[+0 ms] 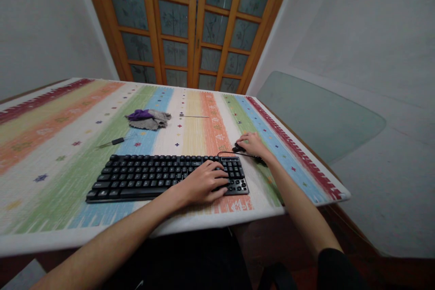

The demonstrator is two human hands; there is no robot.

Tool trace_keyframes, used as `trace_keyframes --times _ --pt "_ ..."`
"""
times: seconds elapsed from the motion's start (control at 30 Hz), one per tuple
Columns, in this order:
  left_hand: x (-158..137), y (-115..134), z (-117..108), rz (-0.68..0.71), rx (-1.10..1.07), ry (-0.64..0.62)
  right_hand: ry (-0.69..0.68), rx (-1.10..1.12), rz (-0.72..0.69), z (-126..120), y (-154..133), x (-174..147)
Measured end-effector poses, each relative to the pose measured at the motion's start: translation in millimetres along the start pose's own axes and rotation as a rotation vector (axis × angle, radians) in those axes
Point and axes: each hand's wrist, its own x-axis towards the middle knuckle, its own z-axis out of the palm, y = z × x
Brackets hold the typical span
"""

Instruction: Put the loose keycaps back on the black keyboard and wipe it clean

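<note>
Black full-size keyboard (pixel 152 177) on near side of striped tablecloth (pixel 78 172): hard plastic slab, raised keys (pixel 132 170). Likely stiff, fairly light; best held by short ends. Left hand (pixel 205 181) over right-end keys, fingers slightly apart. Right hand (pixel 253 144), farther right, curled over small black piece (pixel 238 147); cannot tell if clamped. Crumpled grey cloth (pixel 152 121), far left, looks soft.

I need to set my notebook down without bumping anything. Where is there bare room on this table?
The widest bare stretch of tablecloth lies left of the keyboard, black-handled tool and gray-and-purple cloth. A narrower strip lies between the right forearm and the right edge. It's crowded around the left hand, mouse and cable.
</note>
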Motion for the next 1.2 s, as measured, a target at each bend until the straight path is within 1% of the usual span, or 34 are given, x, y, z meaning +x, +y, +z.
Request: trace_keyframes --times 0.1,0.23,0.37,0.47,0.6,0.77,0.87,1.0,1.2 --pt "0.0 -0.5 0.6 0.003 -0.004 -0.002 0.009 0.007 -0.006 1.5 1.0 0.5" --pt "-0.1 -0.7 0.6 0.006 -0.012 -0.005 0.079 0.029 -0.016 1.7 2.6 1.0" --pt "-0.1 -1.0 0.9 0.015 -0.006 0.002 0.148 0.079 -0.086 -3.8 -0.3 -5.7" --pt "0.0 -1.3 1.6 0.025 0.003 0.017 0.183 0.124 -0.165 -10.7 -7.8 -21.0" --pt "0.3 -1.4 2.0 0.018 0.008 0.02 0.236 0.234 -0.296 -17.0 -25.2 -54.4" --pt "0.8 -0.7 1.1 0.02 0.01 0.019 0.223 0.307 -0.372 -15.2 -50.0 -100.8" --pt "1.1 -0.3 0.5 0.011 -0.004 0.023 0.242 0.298 -0.419 -11.6 -60.2 -120.5" --pt "1.8 0.1 -0.3 0.007 -0.016 0.019 0.281 0.256 -0.468 -6.7 -66.9 -133.6" --pt "2.3 0.7 0.0 0.002 -0.012 0.011 0.337 0.201 -0.525 -0.3 -70.5 -138.9"
